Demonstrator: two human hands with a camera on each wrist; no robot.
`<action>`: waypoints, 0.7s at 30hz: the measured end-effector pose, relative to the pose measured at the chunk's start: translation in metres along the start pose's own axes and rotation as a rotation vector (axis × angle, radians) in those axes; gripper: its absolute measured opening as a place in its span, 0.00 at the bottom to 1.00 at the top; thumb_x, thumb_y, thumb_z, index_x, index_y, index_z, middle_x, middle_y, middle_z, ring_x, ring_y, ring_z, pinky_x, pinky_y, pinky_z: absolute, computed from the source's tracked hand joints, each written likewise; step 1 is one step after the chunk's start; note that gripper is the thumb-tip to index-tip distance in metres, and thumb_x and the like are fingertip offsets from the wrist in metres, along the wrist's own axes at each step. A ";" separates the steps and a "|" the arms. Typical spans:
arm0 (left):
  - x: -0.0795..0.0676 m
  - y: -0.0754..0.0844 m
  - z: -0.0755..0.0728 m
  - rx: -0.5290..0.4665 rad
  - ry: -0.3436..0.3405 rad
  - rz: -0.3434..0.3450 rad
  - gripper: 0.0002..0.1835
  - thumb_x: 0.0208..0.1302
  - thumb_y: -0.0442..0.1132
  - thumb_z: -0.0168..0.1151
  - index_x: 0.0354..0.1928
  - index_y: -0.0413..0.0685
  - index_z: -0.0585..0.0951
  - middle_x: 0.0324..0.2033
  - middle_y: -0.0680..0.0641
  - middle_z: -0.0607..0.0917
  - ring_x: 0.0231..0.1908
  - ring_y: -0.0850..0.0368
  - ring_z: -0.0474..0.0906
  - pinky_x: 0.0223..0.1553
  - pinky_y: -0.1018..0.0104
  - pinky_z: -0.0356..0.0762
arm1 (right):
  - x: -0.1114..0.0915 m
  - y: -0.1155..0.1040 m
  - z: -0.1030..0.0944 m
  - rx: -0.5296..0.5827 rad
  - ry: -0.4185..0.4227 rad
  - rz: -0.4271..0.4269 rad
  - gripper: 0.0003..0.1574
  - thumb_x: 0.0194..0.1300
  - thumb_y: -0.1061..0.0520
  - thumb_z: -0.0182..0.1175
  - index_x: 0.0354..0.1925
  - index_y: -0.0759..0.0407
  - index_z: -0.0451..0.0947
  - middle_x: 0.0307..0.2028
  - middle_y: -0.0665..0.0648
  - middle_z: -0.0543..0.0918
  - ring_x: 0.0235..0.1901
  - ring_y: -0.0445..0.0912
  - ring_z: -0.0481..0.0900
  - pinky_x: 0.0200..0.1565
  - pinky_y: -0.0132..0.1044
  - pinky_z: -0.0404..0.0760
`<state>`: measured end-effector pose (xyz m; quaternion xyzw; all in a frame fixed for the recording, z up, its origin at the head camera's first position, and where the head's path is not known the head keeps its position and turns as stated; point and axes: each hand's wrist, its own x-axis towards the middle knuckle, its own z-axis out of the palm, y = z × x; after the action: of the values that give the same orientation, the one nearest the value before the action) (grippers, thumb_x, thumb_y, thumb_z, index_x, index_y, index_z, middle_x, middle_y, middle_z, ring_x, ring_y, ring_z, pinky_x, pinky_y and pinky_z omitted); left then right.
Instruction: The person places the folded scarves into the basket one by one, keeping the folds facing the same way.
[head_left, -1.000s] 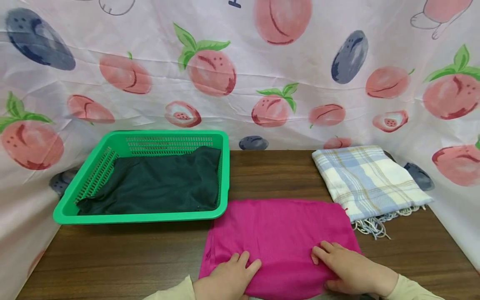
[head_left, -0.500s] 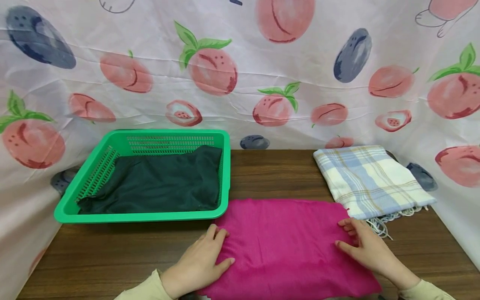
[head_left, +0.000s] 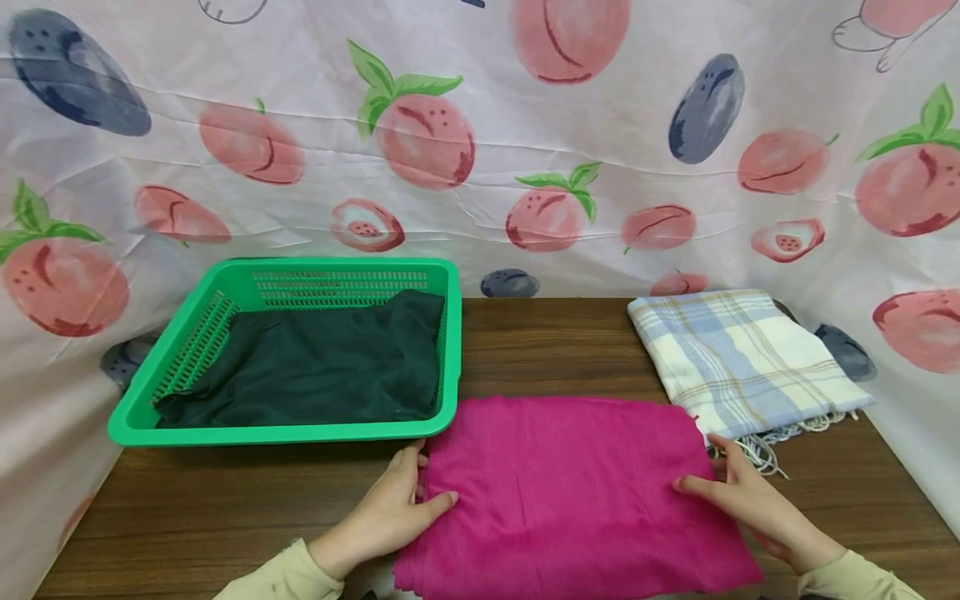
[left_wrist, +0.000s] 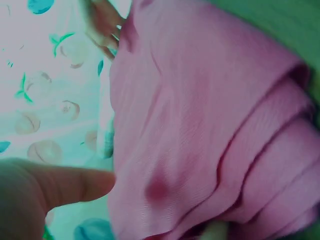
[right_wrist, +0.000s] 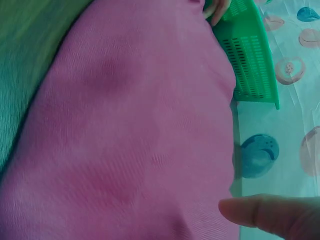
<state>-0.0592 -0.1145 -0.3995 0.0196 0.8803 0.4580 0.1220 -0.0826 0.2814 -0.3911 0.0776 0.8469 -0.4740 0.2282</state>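
Note:
A folded magenta cloth (head_left: 570,492) lies on the table, its front end reaching the bottom of the head view. My left hand (head_left: 382,508) is at its left edge: the thumb lies over the top, and the fingers go down at the side, partly hidden. Stacked layers of the cloth (left_wrist: 200,110) show along that edge in the left wrist view, with a fingertip low among them. At the opposite edge, my right hand (head_left: 757,508) holds the cloth the same way, thumb above and fingers mostly hidden.
A green plastic basket (head_left: 285,435) with a dark folded cloth (head_left: 322,367) inside stands at the back left, touching or close to the magenta cloth. At the back right lies a folded plaid fringed scarf (head_left: 742,358). A fruit-print curtain (head_left: 465,225) bounds the wooden table (head_left: 547,342).
Both hands have moved from the top of the cloth outward to its left and right edges. The front of the cloth now lies flatter and wider. Basket and plaid scarf have stayed put.

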 end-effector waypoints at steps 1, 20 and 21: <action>0.001 -0.001 0.002 -0.020 -0.006 -0.014 0.41 0.54 0.39 0.69 0.63 0.21 0.61 0.47 0.41 0.74 0.36 0.57 0.71 0.38 0.66 0.72 | 0.000 0.000 0.001 0.022 -0.005 0.009 0.61 0.63 0.54 0.60 0.69 0.75 0.27 0.60 0.79 0.59 0.53 0.56 0.75 0.48 0.38 0.77; 0.002 0.017 0.042 -0.268 -0.329 -0.025 0.55 0.51 0.48 0.73 0.70 0.29 0.50 0.56 0.41 0.75 0.57 0.47 0.71 0.55 0.53 0.70 | 0.004 0.001 0.035 0.158 -0.052 0.067 0.45 0.61 0.52 0.61 0.65 0.73 0.52 0.53 0.65 0.71 0.48 0.47 0.74 0.47 0.36 0.74; 0.002 0.017 0.043 -0.279 -0.336 -0.003 0.56 0.50 0.46 0.73 0.70 0.29 0.48 0.60 0.39 0.72 0.60 0.45 0.69 0.58 0.52 0.67 | 0.005 0.001 0.035 0.160 -0.064 0.058 0.42 0.60 0.52 0.61 0.63 0.72 0.55 0.51 0.63 0.72 0.46 0.47 0.74 0.45 0.37 0.75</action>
<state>-0.0523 -0.0699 -0.4102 0.0773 0.7758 0.5653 0.2694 -0.0751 0.2520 -0.4100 0.1052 0.7959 -0.5357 0.2618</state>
